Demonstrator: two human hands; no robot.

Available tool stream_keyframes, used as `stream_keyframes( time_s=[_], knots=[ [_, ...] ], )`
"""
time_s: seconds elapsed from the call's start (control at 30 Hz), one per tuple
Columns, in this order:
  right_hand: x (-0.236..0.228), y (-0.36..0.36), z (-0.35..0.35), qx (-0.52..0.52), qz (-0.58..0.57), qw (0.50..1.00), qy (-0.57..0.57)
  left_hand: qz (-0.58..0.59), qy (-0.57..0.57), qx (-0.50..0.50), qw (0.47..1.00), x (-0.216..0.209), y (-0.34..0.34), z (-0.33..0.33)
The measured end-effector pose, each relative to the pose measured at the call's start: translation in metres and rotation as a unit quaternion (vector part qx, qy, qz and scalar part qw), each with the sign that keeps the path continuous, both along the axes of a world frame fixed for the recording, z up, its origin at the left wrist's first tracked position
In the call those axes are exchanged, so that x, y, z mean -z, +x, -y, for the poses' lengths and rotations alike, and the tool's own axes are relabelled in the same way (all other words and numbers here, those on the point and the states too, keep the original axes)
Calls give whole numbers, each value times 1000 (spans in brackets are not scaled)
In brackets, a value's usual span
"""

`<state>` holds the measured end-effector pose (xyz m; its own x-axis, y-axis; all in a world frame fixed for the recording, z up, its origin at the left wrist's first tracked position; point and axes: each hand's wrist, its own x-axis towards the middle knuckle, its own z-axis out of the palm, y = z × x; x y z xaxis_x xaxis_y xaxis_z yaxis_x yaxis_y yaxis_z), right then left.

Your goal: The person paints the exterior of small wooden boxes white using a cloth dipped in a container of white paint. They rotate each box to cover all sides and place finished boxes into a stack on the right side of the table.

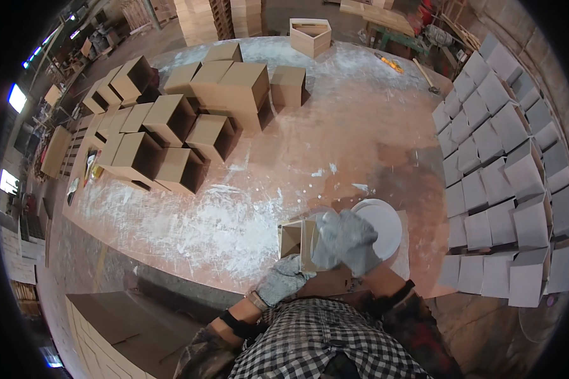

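An open brown box [306, 245] is held at the near edge of the tabletop [341, 158], just left of a white tub [392, 230]. For work on its side, the box is best steadied low by the left hand [281, 281], with the fingers kept clear of the worked face; light, even strokes by the right hand [354, 240] would be advised, since thin walls may buckle under pressure. The left grip is closed on the box's lower near edge. The right grip, gloved and blurred, is seen curled beside the box's right side, partly in front of the tub; whether anything is held in it cannot be told.
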<state>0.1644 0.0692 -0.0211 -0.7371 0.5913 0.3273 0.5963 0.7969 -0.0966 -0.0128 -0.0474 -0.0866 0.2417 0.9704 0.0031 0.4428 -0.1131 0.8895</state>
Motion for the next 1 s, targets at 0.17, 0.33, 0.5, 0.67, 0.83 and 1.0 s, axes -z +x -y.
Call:
stream_keyframes(
  time_s=[0.17,0.33,0.5,0.67,0.83,1.0],
  knots=[
    [2,-2,44,29,-7,993,116,-32,21,-11,999,11,-2,6],
    [-18,-4,36,-44,34,998,35,3,13,-6,1000,4,1,2],
    [-20,-4,10,73,-99,992,-29,-42,21,14,999,-1,7,-5],
    [20,3,59,-48,20,994,99,55,38,16,998,-7,6,-5],
    [-24,-13,-2,46,78,985,-145,-85,9,43,995,-11,7,-8],
    [-22,-1,44,-47,117,991,-32,-64,20,27,997,-7,7,-3]
  ],
)
